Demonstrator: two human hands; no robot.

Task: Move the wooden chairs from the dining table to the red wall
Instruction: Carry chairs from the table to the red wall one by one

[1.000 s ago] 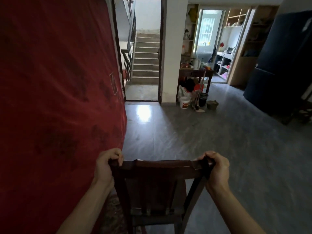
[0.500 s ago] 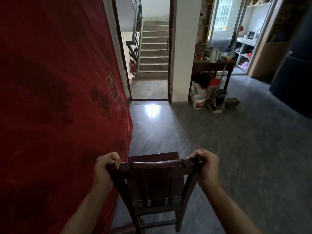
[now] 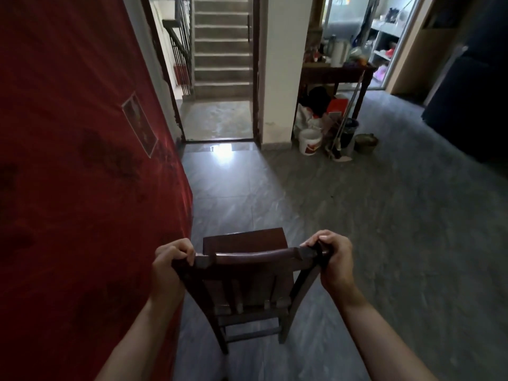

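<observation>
A dark wooden chair (image 3: 253, 257) stands in front of me with its back toward me and its seat pointing away. My left hand (image 3: 170, 266) grips the left end of the top rail. At the rail's right end my right hand (image 3: 334, 261) is closed around the corner. The red wall (image 3: 71, 166) fills the left side of the view, and the chair's left edge is close beside it. I cannot tell whether the chair's feet touch the grey floor.
A doorway (image 3: 220, 78) to stairs opens straight ahead past the red wall. To its right, a white pillar (image 3: 283, 70), then a small dark table (image 3: 338, 71) with a white bucket (image 3: 310, 141), a mop and other clutter below. A dark blue cabinet (image 3: 472, 78) stands far right.
I have moved forward along the red wall with the chair; the doorway and clutter are nearer. The view tilted down, so more of the chair's seat and legs shows. Both hands kept their grip.
</observation>
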